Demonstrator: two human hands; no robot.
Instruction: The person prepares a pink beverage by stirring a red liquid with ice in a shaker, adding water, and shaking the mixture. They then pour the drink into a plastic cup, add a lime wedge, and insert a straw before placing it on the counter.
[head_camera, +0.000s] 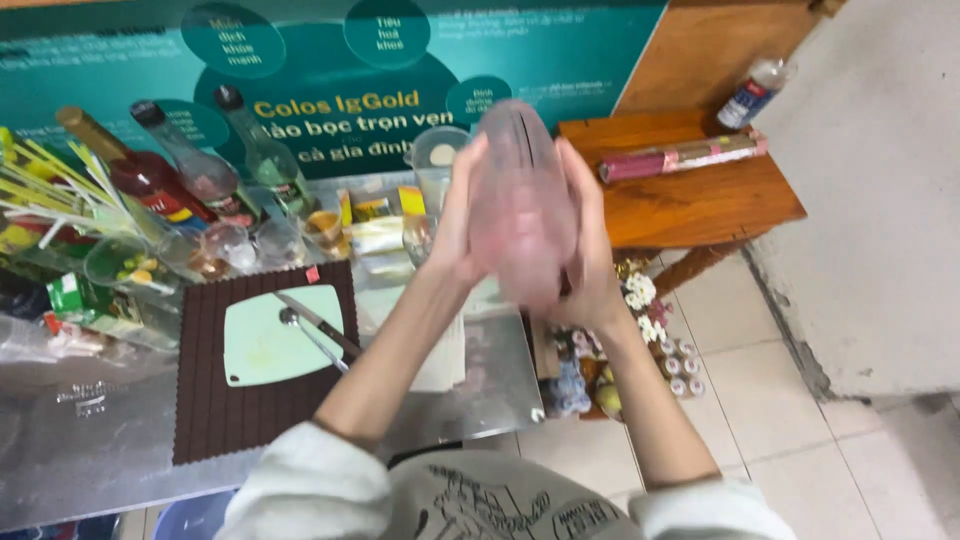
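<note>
A: While blurred like this, hard to read the shaker (523, 200): pinkish, translucent, upright, held between both palms above the counter edge (500, 400).

B: Agreed. Left hand (458, 225) flat on one side, fingers together and pointing up, pressed to the wall. Right hand (592, 240) mirrored on the other side, fingers together too, closed on the same shaker. No fingers hooked over the top or under the base, as far as visible.

A: Main risk, then: slipping out upward or downward. Palm pressure only, smooth wall, probably wet. Cannot tell whether a lid sits tight; top too smeared.

B: If loose, likely spray over the things beyond the fingertips: the cup (437, 160) just past the left fingers, the bottles (205, 165) further left.

A: Below the left wrist, a knife (318, 322) and spoon (308, 335) on the pale board (265, 345), itself on the brown mat (250, 400). A dropped shaker landing there could kick the knife off the counter.

B: Under the right wrist, off the counter edge, small jars (680, 370) and flowers (640, 300) at floor level. Open to a fall on that side. Beyond the right fingers, the wooden stool (700, 190) with a wrapped roll (685, 155).

A: Also noted: elbows close to the counter edge; a knock there could break the grip.

B: Judgement only; nothing spilled in view.
</note>
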